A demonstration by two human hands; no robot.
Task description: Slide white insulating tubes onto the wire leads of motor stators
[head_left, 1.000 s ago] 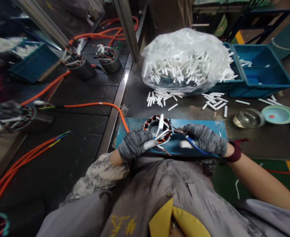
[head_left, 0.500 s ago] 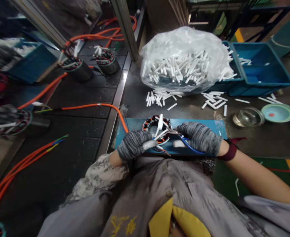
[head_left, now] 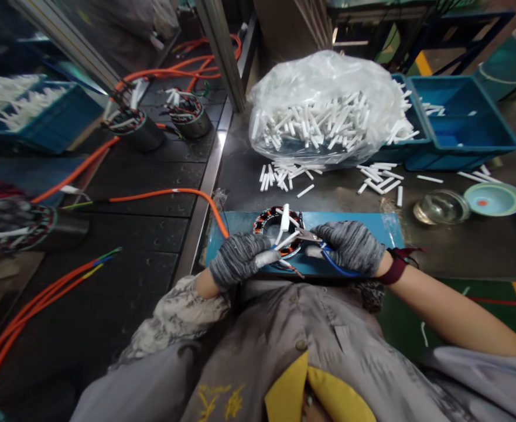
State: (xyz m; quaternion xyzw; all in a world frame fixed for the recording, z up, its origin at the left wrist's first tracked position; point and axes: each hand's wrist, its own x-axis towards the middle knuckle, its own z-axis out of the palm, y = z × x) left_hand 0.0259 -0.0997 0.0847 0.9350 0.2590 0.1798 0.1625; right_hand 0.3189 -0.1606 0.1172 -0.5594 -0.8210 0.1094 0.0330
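A motor stator (head_left: 262, 221) with orange-and-black windings stands on the blue board in front of me. My left hand (head_left: 240, 261), in a grey knit glove, is closed at its near left rim, with thumb and fingers pinching a lead in a white sleeve (head_left: 288, 240). My right hand (head_left: 352, 249), gloved alike, is closed round blue-handled pliers (head_left: 309, 235). The pliers' jaws are at the end of that sleeved lead; whether they grip it is too small to tell. Another thick white sleeve (head_left: 285, 217) stands up over the stator's opening.
Behind the board lie loose white sleeves (head_left: 284, 176) and a clear bag (head_left: 323, 76) full of them. Blue bins (head_left: 472, 155), a glass bowl (head_left: 441, 208) and a green dish (head_left: 515, 202) stand right. Left are more stators (head_left: 191, 120), orange cables (head_left: 33, 302) and a co-worker's gloved hand (head_left: 3, 214).
My right hand has shifted slightly left and turned a little with the pliers. My left hand has stayed in place. A co-worker's hand has left the blue bin at far left.
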